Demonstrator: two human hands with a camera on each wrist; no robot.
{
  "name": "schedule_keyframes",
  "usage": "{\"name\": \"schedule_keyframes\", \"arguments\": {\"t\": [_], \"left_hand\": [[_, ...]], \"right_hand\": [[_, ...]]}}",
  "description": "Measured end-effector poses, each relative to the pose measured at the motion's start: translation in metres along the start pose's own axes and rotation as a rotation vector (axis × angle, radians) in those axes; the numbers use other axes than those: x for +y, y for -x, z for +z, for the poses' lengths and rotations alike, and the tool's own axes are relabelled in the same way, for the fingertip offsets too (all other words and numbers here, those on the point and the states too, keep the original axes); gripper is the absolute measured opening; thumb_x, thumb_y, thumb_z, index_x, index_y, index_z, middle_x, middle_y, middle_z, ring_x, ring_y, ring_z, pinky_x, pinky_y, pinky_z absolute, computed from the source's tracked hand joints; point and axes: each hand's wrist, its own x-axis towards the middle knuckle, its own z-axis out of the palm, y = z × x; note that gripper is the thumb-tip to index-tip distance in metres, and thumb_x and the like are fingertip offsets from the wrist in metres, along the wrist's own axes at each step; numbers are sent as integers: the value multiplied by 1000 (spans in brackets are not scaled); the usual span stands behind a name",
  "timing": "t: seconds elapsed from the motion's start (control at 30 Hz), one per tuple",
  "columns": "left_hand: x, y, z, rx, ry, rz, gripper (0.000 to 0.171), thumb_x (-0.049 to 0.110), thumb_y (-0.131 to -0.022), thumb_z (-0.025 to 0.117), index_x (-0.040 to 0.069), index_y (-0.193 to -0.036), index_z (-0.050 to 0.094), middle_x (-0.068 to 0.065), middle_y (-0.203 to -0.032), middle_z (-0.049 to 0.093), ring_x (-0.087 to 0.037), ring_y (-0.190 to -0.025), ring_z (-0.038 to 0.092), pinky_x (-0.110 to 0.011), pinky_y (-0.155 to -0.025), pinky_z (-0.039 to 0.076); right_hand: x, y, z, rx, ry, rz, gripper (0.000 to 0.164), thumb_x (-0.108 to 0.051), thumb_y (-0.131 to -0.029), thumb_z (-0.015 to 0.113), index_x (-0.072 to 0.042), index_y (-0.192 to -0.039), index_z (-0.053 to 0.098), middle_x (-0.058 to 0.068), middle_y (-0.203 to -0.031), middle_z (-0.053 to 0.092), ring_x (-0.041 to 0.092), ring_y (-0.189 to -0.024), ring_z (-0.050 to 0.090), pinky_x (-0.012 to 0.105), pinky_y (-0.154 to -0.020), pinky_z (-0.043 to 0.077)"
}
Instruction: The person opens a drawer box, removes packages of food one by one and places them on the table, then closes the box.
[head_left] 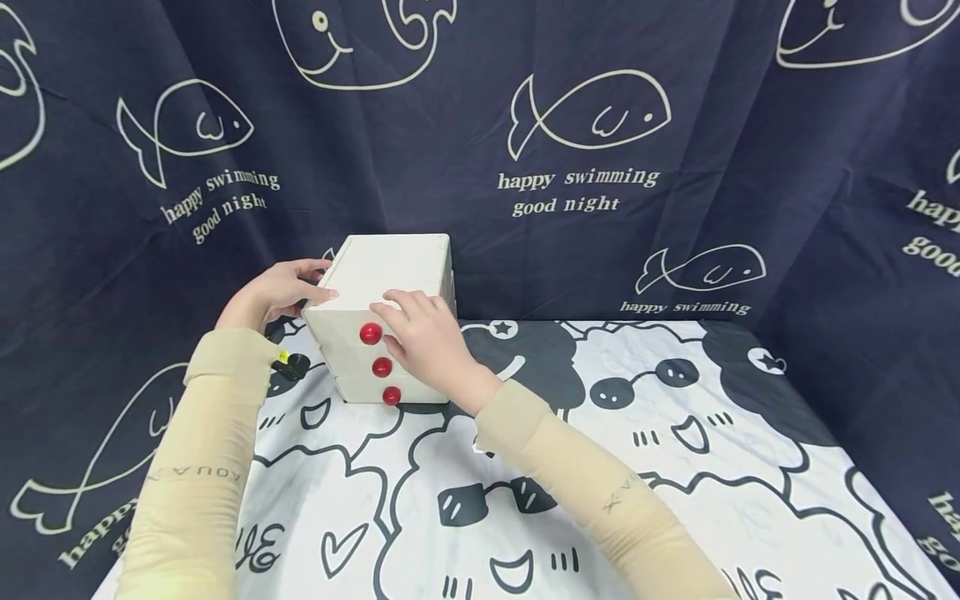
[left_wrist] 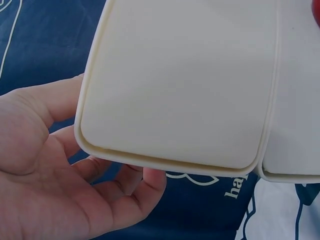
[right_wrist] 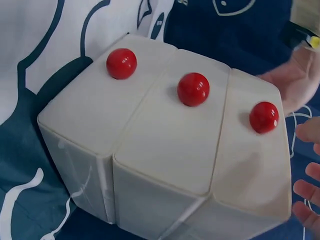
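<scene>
Two cream sleeves (head_left: 197, 475) run up from the bottom edge of the head view, which cuts them off, over a sheep-print tablecloth (head_left: 315, 475). The right hand (head_left: 437, 340), near the centre, has loosely bent fingers, spread a little, over the front top edge of a white three-drawer box (head_left: 397, 262); in the right wrist view they show only partly at the right edge, and contact is hard to judge. The left hand (head_left: 277, 287), further left, is loosely open around the box's upper left side, its thumb at the top; the left wrist view hides some fingertips behind the panel, so how firmly it presses cannot be told. The box lies left of centre, between the hands, its three red knobs (head_left: 371, 333) facing front. A navy fish-print curtain (head_left: 427, 175) fills the upper frame.
</scene>
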Motion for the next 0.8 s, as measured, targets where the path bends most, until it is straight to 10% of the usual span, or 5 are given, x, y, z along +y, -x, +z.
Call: {"name": "schedule_keyframes", "arguments": {"t": [0.8], "left_hand": [[8,6,0,-29,-19,-36,84,28,-86,70,11,-151,20,-23,-151,22,-40,-129,33,-57,-99,37]], "right_hand": [[-8,-1,30,-7,167,-250,30,-7,-91,55,-14,-120,61,4,-120,57,20,-105,51,28,-78,47]]}}
